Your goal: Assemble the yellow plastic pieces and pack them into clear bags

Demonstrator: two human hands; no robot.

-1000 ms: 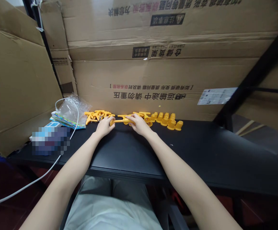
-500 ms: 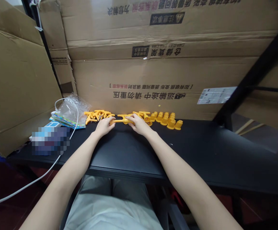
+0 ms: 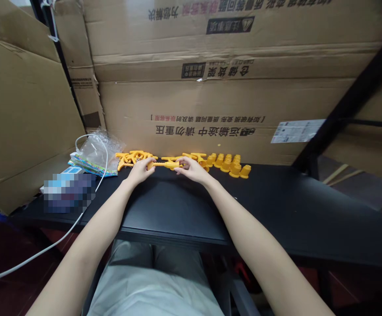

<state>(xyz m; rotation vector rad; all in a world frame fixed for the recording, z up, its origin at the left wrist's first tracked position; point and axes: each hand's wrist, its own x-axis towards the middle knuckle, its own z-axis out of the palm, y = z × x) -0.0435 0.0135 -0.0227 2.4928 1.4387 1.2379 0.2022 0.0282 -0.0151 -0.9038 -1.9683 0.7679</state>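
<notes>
At the far side of a black table, my left hand and my right hand each pinch one end of a long yellow plastic rod piece and hold it level just above the tabletop. To the left of the left hand lies a pile of yellow branched plastic parts. A cluster of small yellow cone-shaped caps stands beyond and to the right of the right hand, with more yellow parts just behind the rod.
Large cardboard boxes wall the back and left. A clear plastic bag on colourful packets, a white cable and a blurred object sit at the left. A black metal frame bar slants at right.
Both hands have raised the yellow rod slightly off the table and shifted their grip toward its ends; the right hand's fingers drew back from the parts behind.
</notes>
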